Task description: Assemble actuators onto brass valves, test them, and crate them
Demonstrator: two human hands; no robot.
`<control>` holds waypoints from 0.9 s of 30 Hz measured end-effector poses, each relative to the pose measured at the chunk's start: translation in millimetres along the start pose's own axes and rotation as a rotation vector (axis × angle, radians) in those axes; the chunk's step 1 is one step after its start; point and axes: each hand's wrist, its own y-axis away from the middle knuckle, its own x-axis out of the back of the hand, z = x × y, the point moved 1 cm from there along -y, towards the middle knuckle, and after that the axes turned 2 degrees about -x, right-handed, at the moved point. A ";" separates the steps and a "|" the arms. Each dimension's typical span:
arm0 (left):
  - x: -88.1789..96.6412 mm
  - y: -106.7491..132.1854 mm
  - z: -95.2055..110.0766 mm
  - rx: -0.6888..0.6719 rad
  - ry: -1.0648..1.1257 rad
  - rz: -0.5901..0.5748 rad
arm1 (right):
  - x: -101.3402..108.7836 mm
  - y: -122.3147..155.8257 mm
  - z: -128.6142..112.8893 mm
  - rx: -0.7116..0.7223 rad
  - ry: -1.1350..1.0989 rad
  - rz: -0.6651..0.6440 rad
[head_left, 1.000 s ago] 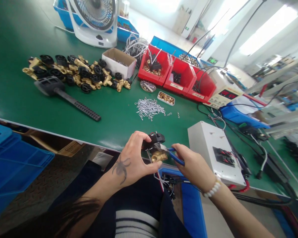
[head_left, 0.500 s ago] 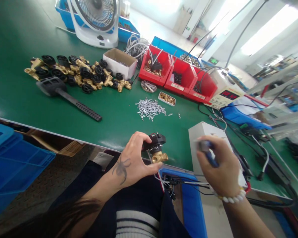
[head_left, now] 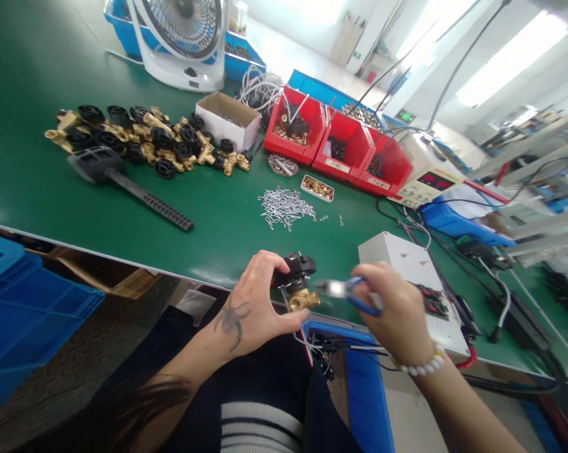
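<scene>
My left hand [head_left: 253, 305] is closed around a brass valve with a black cap [head_left: 299, 280], held at the front edge of the green table. In my right hand [head_left: 397, 308] is a pair of blue-handled pliers [head_left: 343, 289], gripped by the handles. The pliers' jaws point left toward the valve, a little apart from it or just reaching it; motion blurs them. Beyond the valve lies a pile of silvery spring clips [head_left: 286, 207], with two loose clips [head_left: 340, 220] to its right.
A black mallet [head_left: 133, 192] lies left, before a heap of brass valves [head_left: 156, 138]. Behind the clips stand a small tray of brass parts [head_left: 317, 187] and red bins [head_left: 343, 148]. A grey box [head_left: 402, 251] sits at right, near cables and a power supply [head_left: 430, 170].
My right hand has swung left and slightly down, bringing the pliers from above the grey box to beside the valve. My left hand and the valve stay put.
</scene>
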 end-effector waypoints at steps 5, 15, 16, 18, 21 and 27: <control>-0.6 0.7 -0.7 -0.003 -0.002 -0.002 | 0.1 -2.8 0.6 0.008 0.033 -0.094; 0.0 -0.8 -1.1 -0.010 0.013 -0.003 | 2.0 -2.0 -1.4 -0.013 0.043 -0.160; 0.1 -0.8 -1.1 -0.007 0.016 -0.009 | 4.0 -2.3 -1.1 -0.077 0.010 -0.065; 0.4 -0.4 -0.6 -0.003 0.015 -0.013 | 4.1 -1.3 -1.9 -0.130 -0.040 -0.006; 0.6 0.2 0.5 -0.013 -0.002 -0.011 | -5.4 2.8 -6.1 -0.059 -0.017 -0.270; 0.3 1.7 0.3 0.020 0.012 0.000 | -25.4 17.7 1.2 -0.450 0.014 -0.324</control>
